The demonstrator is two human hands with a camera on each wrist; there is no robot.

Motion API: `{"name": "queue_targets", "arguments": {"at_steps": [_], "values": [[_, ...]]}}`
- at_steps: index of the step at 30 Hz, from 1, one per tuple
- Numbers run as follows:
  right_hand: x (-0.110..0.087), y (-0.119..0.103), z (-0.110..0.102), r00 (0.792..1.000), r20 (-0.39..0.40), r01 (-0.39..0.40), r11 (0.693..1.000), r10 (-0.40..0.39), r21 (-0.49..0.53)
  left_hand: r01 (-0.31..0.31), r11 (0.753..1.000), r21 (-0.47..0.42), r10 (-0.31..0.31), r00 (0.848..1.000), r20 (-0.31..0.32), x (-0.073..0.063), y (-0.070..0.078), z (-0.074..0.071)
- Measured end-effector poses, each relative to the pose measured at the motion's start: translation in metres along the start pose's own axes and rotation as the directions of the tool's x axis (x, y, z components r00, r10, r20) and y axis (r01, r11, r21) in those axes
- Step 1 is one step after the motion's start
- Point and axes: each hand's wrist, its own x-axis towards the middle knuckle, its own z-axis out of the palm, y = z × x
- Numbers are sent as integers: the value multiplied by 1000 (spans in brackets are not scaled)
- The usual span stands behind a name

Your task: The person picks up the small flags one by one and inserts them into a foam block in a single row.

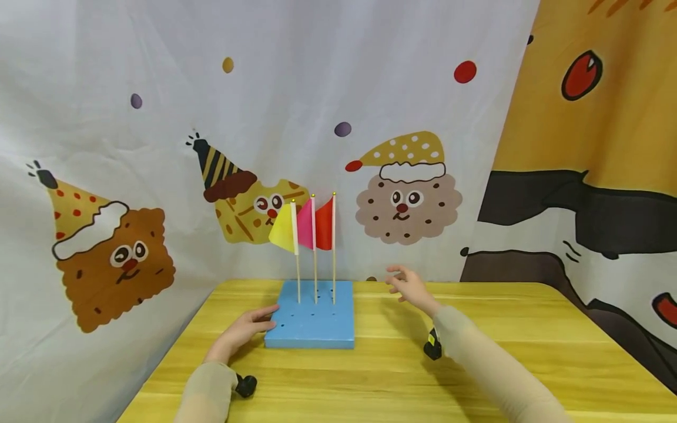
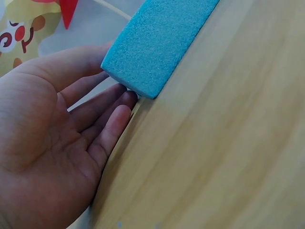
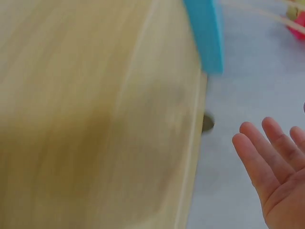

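Observation:
A blue foam block (image 1: 312, 329) with small holes in its top lies on the table. Three small flags stand upright in its back part on thin sticks: a yellow flag (image 1: 283, 228), a pink flag (image 1: 305, 225) and a red flag (image 1: 325, 228). My left hand (image 1: 240, 335) rests at the block's left side, its fingers relaxed. In the left wrist view, that hand (image 2: 57, 124) touches the end of the block (image 2: 157, 47). My right hand (image 1: 411, 289) is raised to the right of the block, apart from it, holding nothing. Its fingers (image 3: 257, 162) are spread loosely in the right wrist view.
The wooden table (image 1: 402, 382) reaches left, right and in front of the block. Behind its back edge hangs a white cloth (image 1: 296, 70) printed with cartoon biscuits. Black wrist cameras (image 1: 432, 345) sit at both sleeves.

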Motion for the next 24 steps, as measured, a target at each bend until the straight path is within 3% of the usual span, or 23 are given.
{"name": "queue_targets", "arguments": {"at_steps": [5,8,13,15,18,21,24], "values": [[-16,23,-38,999,-42,-15,998,13,-55,16,1000,-7,-16,1000,0,1,-1,-1],[-25,33,-55,997,-75,-12,992,2,-127,33,998,-56,-33,999,3,1,2,-4],[-39,41,-78,997,-80,-17,943,-10,-331,-1,998,-61,3,1000,25,2,14,-21],[-42,43,-85,998,-67,-27,913,0,-407,-21,1000,4,21,1000,4,2,20,-31],[-45,45,-94,999,-46,-39,865,18,-501,-14,983,181,23,999,-47,4,32,-47],[-45,46,-99,999,-37,-47,815,32,-578,23,928,371,7,997,-78,6,46,-63],[-45,50,-102,996,-43,-83,778,72,-623,42,868,496,1,996,-85,7,54,-75]]}}
